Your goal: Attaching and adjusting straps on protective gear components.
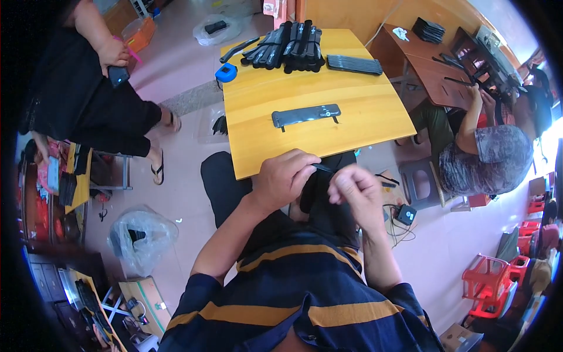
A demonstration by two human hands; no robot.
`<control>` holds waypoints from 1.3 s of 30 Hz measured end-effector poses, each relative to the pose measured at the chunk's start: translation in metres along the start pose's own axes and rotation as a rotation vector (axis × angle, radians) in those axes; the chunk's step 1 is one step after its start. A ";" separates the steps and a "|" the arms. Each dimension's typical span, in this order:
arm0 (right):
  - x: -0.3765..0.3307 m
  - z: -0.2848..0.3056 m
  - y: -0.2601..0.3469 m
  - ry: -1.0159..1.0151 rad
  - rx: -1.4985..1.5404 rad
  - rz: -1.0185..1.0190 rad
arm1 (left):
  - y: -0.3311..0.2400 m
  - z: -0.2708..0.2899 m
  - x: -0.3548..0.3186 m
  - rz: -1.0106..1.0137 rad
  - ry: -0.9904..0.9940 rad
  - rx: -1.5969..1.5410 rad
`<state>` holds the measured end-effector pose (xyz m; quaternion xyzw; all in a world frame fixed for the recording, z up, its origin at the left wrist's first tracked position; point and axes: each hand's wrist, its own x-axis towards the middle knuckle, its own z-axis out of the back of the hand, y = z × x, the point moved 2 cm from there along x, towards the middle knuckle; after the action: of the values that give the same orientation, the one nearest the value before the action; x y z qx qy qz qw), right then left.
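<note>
Navy short-sleeve shirt w/ yellow stripes, dark trousers, bare forearms.

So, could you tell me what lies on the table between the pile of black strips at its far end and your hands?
In the head view, a single flat grey strip lies on the wooden table there; the rest is bare wood.

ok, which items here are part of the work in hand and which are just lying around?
In use:
left hand
right hand
thin black strip pinched between them
grey strap on the wooden table
pile of black straps

Lying about:
blue tape measure
plastic bag
red stools
</note>
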<state>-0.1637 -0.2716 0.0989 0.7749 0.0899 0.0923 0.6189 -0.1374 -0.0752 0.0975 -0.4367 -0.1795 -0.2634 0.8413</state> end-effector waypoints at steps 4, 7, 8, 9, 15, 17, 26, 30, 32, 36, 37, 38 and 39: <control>0.011 0.006 0.017 -0.154 -0.536 0.208 | -0.005 0.004 0.004 -0.037 0.032 0.006; 0.020 0.010 0.007 -0.012 -0.694 0.247 | -0.007 0.004 0.005 -0.054 0.058 -0.017; 0.022 0.011 -0.003 0.075 -0.382 0.098 | -0.008 0.004 0.006 -0.028 0.088 -0.058; 0.024 0.011 -0.011 0.156 -0.069 -0.051 | -0.009 0.004 0.007 -0.003 0.119 -0.100; 0.020 0.007 -0.028 0.017 0.055 -0.008 | -0.004 -0.010 -0.002 0.295 -0.112 -0.388; 0.019 0.008 -0.032 -0.027 -0.044 0.009 | 0.001 -0.012 -0.006 0.345 -0.037 -0.366; 0.017 0.001 -0.014 -0.138 -0.553 0.376 | 0.011 -0.020 -0.004 0.644 0.110 -0.768; 0.016 0.000 -0.012 -0.155 -0.608 0.450 | 0.009 -0.024 -0.004 0.719 0.095 -0.832; 0.016 0.000 -0.011 -0.161 -0.637 0.472 | 0.009 -0.027 -0.006 0.721 0.090 -0.833; 0.017 0.000 -0.008 -0.172 -0.682 0.524 | 0.007 -0.028 -0.004 0.739 0.089 -0.840; 0.017 0.001 -0.008 -0.171 -0.681 0.523 | 0.008 -0.029 -0.005 0.741 0.089 -0.839; 0.017 0.001 -0.008 -0.175 -0.687 0.534 | 0.009 -0.030 -0.005 0.738 0.089 -0.841; 0.017 0.001 -0.008 -0.181 -0.694 0.546 | 0.009 -0.030 -0.005 0.734 0.090 -0.843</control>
<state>-0.1469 -0.2664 0.0913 0.5216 -0.2085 0.2086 0.8006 -0.1332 -0.0945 0.0722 -0.7574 0.1413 -0.0207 0.6372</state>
